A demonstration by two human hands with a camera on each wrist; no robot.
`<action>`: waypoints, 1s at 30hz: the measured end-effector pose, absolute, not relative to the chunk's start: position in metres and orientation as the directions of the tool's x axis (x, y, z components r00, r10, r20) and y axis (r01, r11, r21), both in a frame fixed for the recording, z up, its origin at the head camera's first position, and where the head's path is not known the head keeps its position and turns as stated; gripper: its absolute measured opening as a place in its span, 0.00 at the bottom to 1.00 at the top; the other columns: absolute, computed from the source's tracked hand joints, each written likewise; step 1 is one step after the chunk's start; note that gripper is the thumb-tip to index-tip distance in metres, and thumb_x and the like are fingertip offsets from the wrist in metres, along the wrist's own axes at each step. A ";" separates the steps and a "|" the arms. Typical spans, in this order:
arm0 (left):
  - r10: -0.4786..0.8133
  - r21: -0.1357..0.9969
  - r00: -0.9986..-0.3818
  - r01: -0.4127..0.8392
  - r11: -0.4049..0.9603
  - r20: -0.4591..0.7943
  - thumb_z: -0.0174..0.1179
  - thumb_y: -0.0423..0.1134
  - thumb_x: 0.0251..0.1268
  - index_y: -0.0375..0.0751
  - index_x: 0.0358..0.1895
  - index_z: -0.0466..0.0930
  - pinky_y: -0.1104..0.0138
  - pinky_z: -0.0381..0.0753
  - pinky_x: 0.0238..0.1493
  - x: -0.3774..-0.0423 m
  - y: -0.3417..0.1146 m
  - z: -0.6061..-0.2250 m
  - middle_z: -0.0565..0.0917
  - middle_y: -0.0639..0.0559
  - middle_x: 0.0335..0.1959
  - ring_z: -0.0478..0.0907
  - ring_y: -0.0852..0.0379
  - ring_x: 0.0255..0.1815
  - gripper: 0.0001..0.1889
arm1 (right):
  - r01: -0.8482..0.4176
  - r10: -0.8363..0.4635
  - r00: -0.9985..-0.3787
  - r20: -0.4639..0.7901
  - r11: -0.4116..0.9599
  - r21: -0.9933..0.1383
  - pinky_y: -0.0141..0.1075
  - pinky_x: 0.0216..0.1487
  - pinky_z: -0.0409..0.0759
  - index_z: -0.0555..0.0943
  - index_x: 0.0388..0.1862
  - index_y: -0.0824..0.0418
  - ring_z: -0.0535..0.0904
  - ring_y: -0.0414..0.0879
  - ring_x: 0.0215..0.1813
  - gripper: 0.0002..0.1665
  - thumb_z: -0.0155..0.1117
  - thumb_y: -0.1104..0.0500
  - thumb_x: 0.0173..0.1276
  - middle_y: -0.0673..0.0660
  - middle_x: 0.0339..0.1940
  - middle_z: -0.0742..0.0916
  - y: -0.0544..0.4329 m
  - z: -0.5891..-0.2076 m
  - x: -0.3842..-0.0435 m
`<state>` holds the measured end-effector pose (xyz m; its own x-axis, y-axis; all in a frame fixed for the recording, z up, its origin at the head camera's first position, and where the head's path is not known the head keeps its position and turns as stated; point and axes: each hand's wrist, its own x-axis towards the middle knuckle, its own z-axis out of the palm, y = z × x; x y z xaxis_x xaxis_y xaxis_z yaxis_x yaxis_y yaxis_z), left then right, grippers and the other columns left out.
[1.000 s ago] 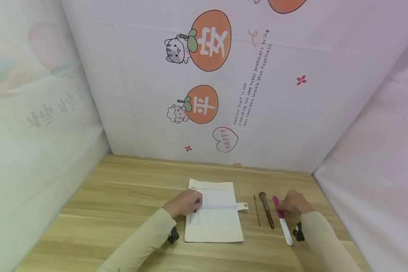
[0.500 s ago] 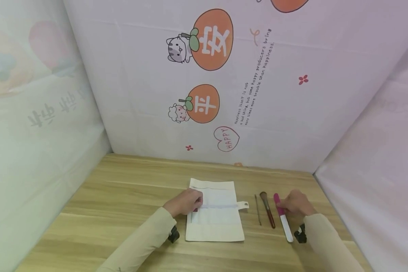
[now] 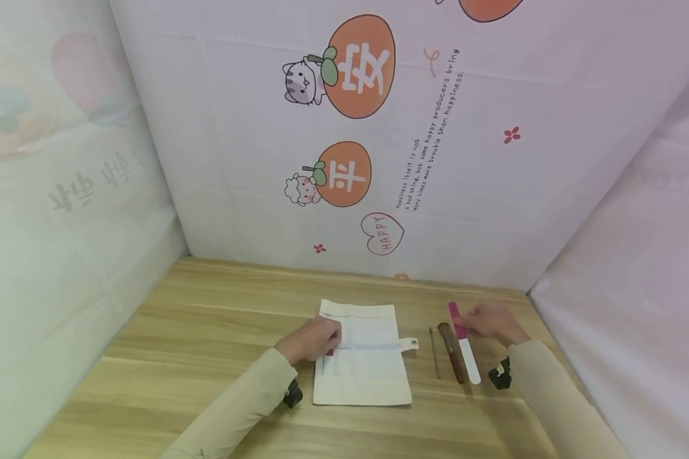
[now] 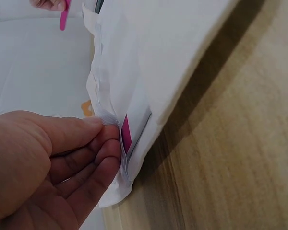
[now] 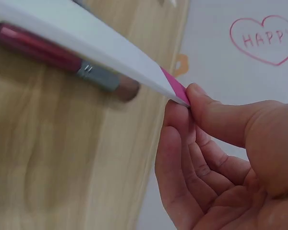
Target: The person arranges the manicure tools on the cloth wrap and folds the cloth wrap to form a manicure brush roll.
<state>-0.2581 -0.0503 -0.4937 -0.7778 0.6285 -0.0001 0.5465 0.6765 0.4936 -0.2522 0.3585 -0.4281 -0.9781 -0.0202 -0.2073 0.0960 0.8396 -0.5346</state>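
Note:
A white cloth roll-up pouch (image 3: 370,370) lies spread out, with a snap tab (image 3: 409,344) on its right side. At its left part, my left hand (image 3: 314,338) pinches the edge of an inner pocket between thumb and fingers. Inside that pocket a magenta strip (image 4: 126,134) shows in the left wrist view; the rest of it is hidden. My right hand (image 3: 492,320) pinches a nail file (image 3: 469,360) by its magenta end, its white end slanting toward me. In the right wrist view, the file is raised above the table.
Just left of the file lies a makeup brush (image 3: 449,347) with a dark red handle. Beside it is a thin metal stick (image 3: 434,354). The wooden table (image 3: 224,319) meets printed white cloth walls (image 3: 235,159) at the back and sides.
My right hand has lifted the nail file off the table and carried it left and away from me, close to the brush. The left hand stays at the pouch.

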 end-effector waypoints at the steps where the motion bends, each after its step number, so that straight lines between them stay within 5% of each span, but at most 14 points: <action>1: 0.628 0.495 -0.778 0.546 0.676 0.001 0.56 0.31 0.78 0.42 0.32 0.78 0.71 0.75 0.35 -0.258 -0.050 -0.494 0.79 0.57 0.22 0.73 0.66 0.24 0.11 | 0.094 -0.026 -0.978 -0.207 0.832 -0.546 0.36 0.37 0.74 0.88 0.31 0.62 0.76 0.42 0.26 0.17 0.71 0.50 0.73 0.49 0.19 0.85 0.353 -0.425 -0.253; 9: 0.625 0.485 -0.780 0.555 0.676 0.021 0.55 0.31 0.79 0.42 0.33 0.79 0.70 0.76 0.36 -0.259 -0.051 -0.495 0.79 0.57 0.22 0.73 0.66 0.24 0.11 | 0.050 -0.066 -0.982 -0.176 0.810 -0.584 0.35 0.38 0.75 0.91 0.41 0.64 0.79 0.41 0.30 0.18 0.72 0.49 0.73 0.49 0.23 0.89 0.307 -0.415 -0.266; 18: 0.619 0.484 -0.785 0.549 0.681 0.020 0.56 0.31 0.78 0.42 0.32 0.79 0.70 0.75 0.35 -0.258 -0.052 -0.495 0.80 0.56 0.23 0.74 0.65 0.25 0.11 | 0.035 -0.098 -0.981 -0.169 0.764 -0.645 0.31 0.29 0.73 0.92 0.41 0.64 0.80 0.41 0.28 0.15 0.73 0.52 0.72 0.59 0.30 0.93 0.251 -0.422 -0.284; 24: 0.623 0.474 -0.782 0.559 0.680 0.030 0.56 0.30 0.77 0.42 0.31 0.78 0.70 0.75 0.35 -0.259 -0.052 -0.497 0.80 0.57 0.21 0.74 0.65 0.24 0.11 | 0.045 -0.101 -0.981 -0.166 0.713 -0.700 0.31 0.36 0.81 0.88 0.51 0.69 0.86 0.46 0.35 0.20 0.73 0.53 0.72 0.59 0.36 0.93 0.214 -0.423 -0.296; 30: 0.616 0.469 -0.787 0.552 0.690 0.020 0.56 0.32 0.77 0.44 0.30 0.78 0.70 0.75 0.35 -0.260 -0.051 -0.499 0.78 0.59 0.21 0.73 0.65 0.24 0.12 | 0.092 -0.064 -0.981 -0.183 0.679 -0.729 0.33 0.41 0.83 0.91 0.44 0.63 0.87 0.45 0.37 0.16 0.76 0.51 0.69 0.56 0.34 0.94 0.184 -0.431 -0.309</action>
